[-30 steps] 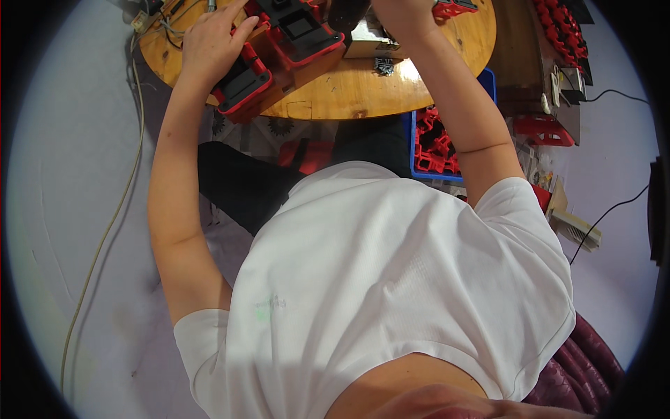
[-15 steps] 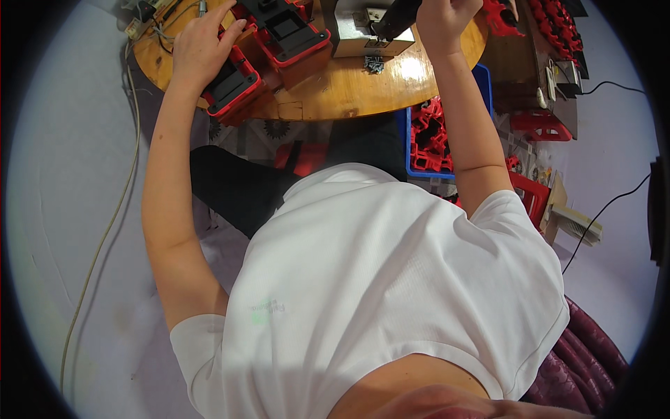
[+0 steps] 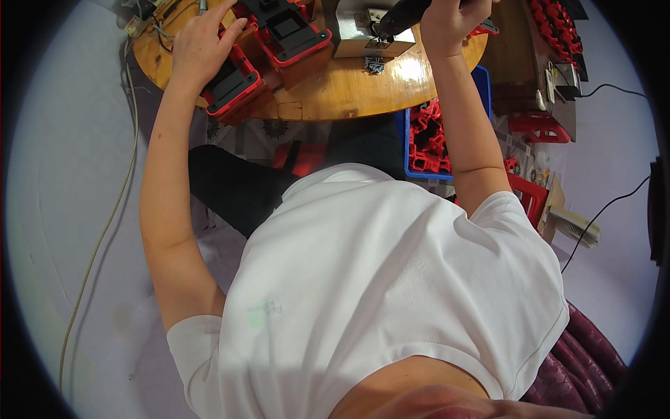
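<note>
At the upper left, my left hand (image 3: 199, 43) lies over a red-and-black case (image 3: 234, 87), thumb spread from the stretched index finger; the other fingertips are hard to see. Just right of it sits a larger red-and-black case (image 3: 289, 35) with a square dark recess. My right hand (image 3: 450, 28) at the top is closed around a black electric screwdriver (image 3: 405, 15), partly cut off by the picture's edge. Its tip points down left at a metal box (image 3: 356, 42), beside a dark fitting on top. A small pile of screws (image 3: 374, 65) lies before the box.
The round wooden table (image 3: 335, 105) carries these things. Below its right edge stands a blue bin (image 3: 408, 150) of red plastic frames (image 3: 429, 140). More red parts (image 3: 558, 31) lie on a surface at the right. Cables (image 3: 164, 38) run at the table's far left.
My right hand and the screwdriver have shifted slightly right. A red part beyond that hand has moved, now showing only in part behind it. My left hand stays in place.
</note>
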A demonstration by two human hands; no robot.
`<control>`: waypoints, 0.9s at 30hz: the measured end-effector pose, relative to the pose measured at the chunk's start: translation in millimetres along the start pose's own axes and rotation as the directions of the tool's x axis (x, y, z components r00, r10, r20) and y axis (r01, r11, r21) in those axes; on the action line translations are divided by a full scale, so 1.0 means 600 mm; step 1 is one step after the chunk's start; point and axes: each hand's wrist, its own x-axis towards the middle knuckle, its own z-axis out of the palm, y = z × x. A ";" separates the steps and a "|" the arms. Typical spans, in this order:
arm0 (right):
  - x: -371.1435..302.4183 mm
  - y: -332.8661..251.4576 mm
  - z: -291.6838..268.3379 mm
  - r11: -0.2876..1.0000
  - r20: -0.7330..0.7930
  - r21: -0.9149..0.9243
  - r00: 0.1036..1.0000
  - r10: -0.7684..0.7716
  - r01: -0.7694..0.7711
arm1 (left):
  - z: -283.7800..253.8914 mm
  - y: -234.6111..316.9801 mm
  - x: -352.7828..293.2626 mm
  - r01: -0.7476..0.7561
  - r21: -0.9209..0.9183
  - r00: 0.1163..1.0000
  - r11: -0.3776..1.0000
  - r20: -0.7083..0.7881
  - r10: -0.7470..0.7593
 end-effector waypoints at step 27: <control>-0.013 -0.049 0.188 0.949 0.249 0.307 0.968 -0.006 -0.073 | -0.052 0.057 0.004 0.093 -0.195 0.996 0.976 0.025 -0.090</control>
